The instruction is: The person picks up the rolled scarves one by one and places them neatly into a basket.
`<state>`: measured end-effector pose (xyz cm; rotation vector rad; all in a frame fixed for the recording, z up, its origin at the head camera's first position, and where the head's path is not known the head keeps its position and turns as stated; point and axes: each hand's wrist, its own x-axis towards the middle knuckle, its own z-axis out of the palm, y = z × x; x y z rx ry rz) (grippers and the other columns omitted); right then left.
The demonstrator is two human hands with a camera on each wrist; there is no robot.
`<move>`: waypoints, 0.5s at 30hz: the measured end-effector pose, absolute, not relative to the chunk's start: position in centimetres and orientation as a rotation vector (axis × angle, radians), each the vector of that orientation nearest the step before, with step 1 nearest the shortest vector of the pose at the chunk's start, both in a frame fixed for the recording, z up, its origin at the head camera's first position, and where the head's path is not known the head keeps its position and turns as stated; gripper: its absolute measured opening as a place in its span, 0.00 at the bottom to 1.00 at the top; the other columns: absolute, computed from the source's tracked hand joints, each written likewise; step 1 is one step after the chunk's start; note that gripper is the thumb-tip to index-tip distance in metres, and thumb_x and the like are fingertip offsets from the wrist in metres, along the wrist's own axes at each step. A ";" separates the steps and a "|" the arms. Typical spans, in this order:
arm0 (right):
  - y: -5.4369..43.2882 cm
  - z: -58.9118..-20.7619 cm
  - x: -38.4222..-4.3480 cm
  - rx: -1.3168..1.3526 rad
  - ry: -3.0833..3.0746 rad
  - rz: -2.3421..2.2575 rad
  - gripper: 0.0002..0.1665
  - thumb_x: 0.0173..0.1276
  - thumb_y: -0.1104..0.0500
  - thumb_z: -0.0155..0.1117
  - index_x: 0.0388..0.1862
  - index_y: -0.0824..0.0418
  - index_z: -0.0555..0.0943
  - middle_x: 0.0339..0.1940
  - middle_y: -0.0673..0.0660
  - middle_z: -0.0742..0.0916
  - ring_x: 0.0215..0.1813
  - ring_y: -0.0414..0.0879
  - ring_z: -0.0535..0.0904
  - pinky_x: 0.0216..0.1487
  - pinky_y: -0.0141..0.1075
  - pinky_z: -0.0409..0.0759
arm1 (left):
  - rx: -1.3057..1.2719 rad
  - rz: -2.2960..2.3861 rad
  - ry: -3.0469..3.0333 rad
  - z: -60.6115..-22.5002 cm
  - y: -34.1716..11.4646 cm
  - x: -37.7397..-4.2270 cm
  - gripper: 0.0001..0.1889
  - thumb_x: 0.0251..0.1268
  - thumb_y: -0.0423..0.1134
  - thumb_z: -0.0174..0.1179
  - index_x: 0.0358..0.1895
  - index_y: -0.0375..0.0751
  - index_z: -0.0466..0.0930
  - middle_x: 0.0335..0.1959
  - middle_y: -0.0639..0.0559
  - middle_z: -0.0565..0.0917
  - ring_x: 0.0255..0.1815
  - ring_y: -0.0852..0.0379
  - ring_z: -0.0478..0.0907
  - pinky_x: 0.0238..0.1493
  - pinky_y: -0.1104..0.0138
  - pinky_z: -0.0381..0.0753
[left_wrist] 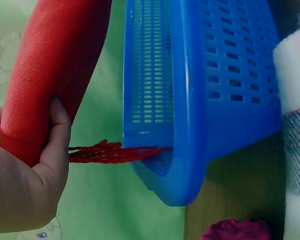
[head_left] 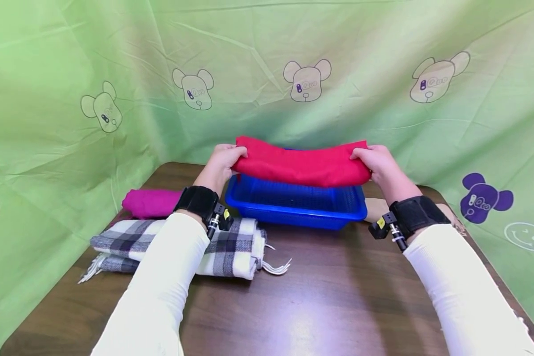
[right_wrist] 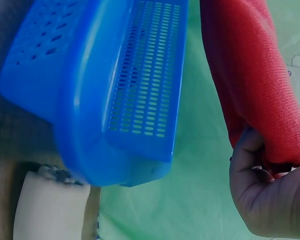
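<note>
A folded red cloth [head_left: 300, 163] is stretched between both hands above a blue plastic basket [head_left: 293, 213], sagging a little in the middle. My left hand [head_left: 226, 160] grips its left end, thumb on the near face. At the other end my right hand [head_left: 376, 162] holds it the same way. In the left wrist view, red fringe [left_wrist: 110, 152] hangs from the cloth's end toward the basket rim. Slotted walls of the basket [right_wrist: 145, 75] show in the right wrist view, beside the raised cloth.
Left of the basket lies a folded grey and white checked scarf [head_left: 231, 252] with fringe, partly behind the left forearm. A magenta roll of cloth [head_left: 151, 202] sits behind it. Beige cloth [head_left: 376, 209] lies right of the basket. A green curtain [head_left: 249, 49] hangs around the wooden table [head_left: 293, 296].
</note>
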<state>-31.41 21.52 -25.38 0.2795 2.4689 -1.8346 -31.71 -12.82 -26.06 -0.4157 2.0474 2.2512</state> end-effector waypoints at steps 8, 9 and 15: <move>20.8 -25.5 -32.6 0.338 2.461 -1.854 0.24 0.65 0.61 0.58 0.59 0.69 0.70 0.50 0.57 0.74 0.28 0.39 0.78 0.31 0.29 0.81 | -0.462 2.284 2.019 -27.1 -13.2 -33.0 0.10 0.56 0.25 0.55 0.42 0.37 0.76 0.47 0.46 0.78 0.40 0.53 0.76 0.40 0.65 0.80; 20.8 -25.5 -32.8 0.343 2.464 -1.856 0.23 0.65 0.61 0.58 0.58 0.69 0.71 0.49 0.57 0.74 0.27 0.39 0.77 0.30 0.29 0.81 | -0.466 2.294 2.016 -27.1 -13.1 -33.1 0.10 0.56 0.25 0.55 0.41 0.37 0.75 0.47 0.46 0.78 0.39 0.53 0.76 0.37 0.66 0.80; 20.3 -25.4 -33.7 0.382 2.446 -1.870 0.26 0.66 0.63 0.57 0.62 0.70 0.68 0.49 0.57 0.74 0.27 0.39 0.77 0.30 0.30 0.81 | -0.488 2.304 2.092 -27.1 -12.9 -33.8 0.12 0.55 0.24 0.56 0.44 0.34 0.75 0.48 0.47 0.75 0.40 0.55 0.72 0.33 0.70 0.77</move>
